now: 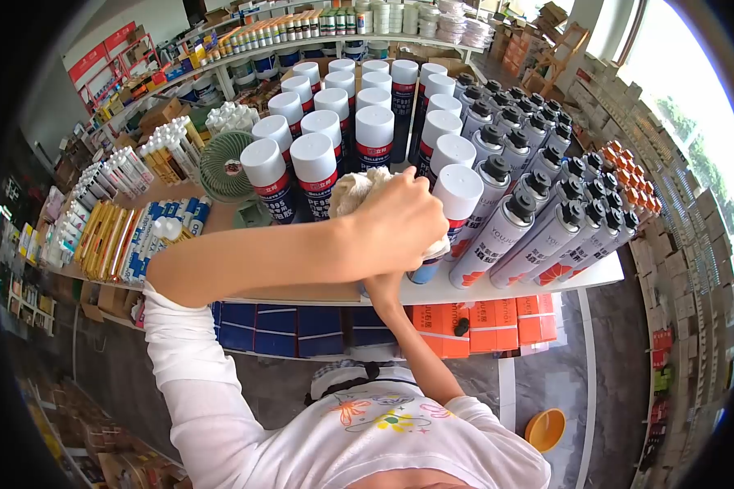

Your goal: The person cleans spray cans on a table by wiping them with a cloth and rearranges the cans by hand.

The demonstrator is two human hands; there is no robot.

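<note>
"Head view: what do we find in the fingers?"

"We see the left hand (404, 213) curled tightly on a pale, bunched cloth (347, 194), near the middle of the front edge of the surface (599, 273). It is gathered, we judge, so that one fist can control it."

"And the right hand (383, 284)?"

"Mostly hidden beneath the left wrist; we cannot tell whether its fingers are open or closed, nor what the cloth may cover."

"What stands closest?"

"Just right of the knuckles, we have a white-capped can (458, 191) by the front edge. Other capped cans (312, 159) run in rows toward the back edge, upright, many labels facing front, presumably for easy reading. Toward the right edge, black-topped grey cans (483, 238) stand packed close, likely to save room."

"Farther out?"

"We note a green fan (227, 167) left of the capped rows, yellow tubes (106, 232) side by side toward the front left corner, and blue boxes (277, 330) and orange boxes (493, 324) beneath the front edge, perhaps as stock."
</note>
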